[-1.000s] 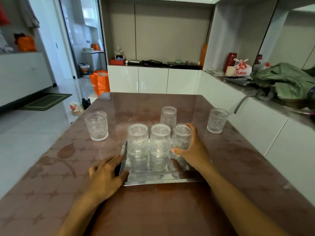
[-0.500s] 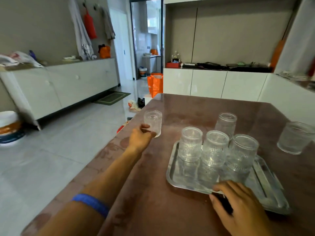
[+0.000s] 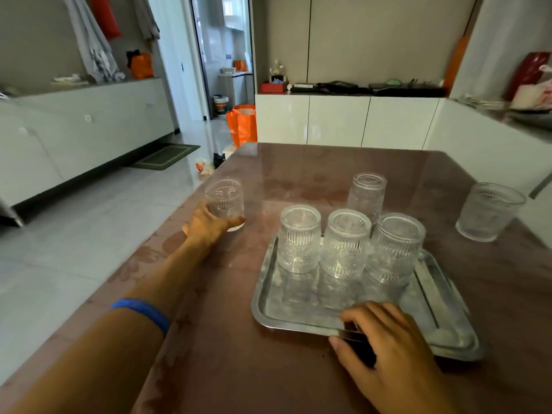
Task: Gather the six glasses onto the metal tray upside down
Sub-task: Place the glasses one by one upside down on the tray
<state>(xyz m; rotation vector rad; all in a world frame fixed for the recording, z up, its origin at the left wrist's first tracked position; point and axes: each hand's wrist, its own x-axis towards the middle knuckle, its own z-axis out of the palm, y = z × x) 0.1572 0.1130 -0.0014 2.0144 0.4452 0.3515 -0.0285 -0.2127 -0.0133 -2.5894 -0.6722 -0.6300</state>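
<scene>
A metal tray lies on the brown table. Three ribbed glasses stand upside down in a row on it: left, middle, right. A fourth upside-down glass stands behind them, whether on the tray or the table I cannot tell. An upright glass stands near the table's left edge, and my left hand is wrapped around its base. Another upright glass stands on the table at the right. My right hand rests on the tray's near rim, fingers spread.
The table's left edge drops to a tiled floor. White cabinets stand behind the table and along the right. An orange bag sits on the floor past the table's far corner.
My left hand has closed around the base of the left upright glass. My right hand has stayed on the tray's near rim. The view has shifted slightly.
</scene>
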